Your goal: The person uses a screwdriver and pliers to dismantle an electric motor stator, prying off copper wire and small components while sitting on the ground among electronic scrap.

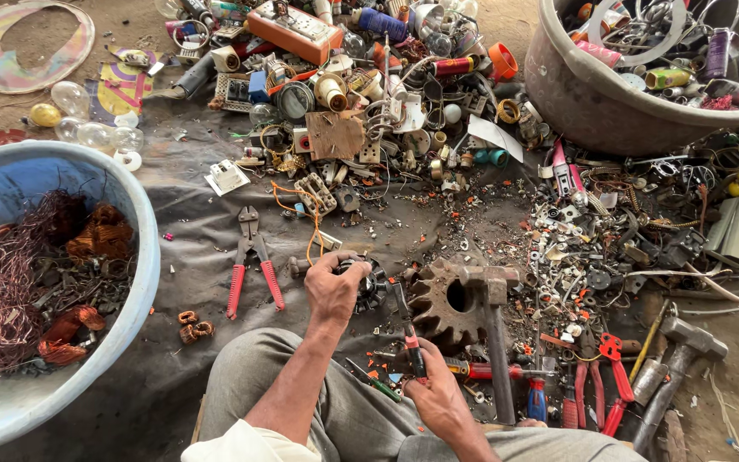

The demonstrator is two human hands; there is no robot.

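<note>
My left hand (331, 289) grips a small black round motor part (368, 287) resting on the grey ground cloth. My right hand (434, 392) holds a dark-shafted tool with a red handle (409, 329), its tip pointing up toward the motor part. A large rusty gear (442, 304) with a hammer (496, 342) laid across it sits just right of the part. My knees in grey trousers fill the bottom of the view.
A blue tub (143, 257) at left holds copper wire coils. Red-handled pliers (251, 261) lie left of my hand. A grey tub (592, 103) of scrap stands top right. More pliers (600, 381), a second hammer (682, 359) and loose metal scrap cover the right side.
</note>
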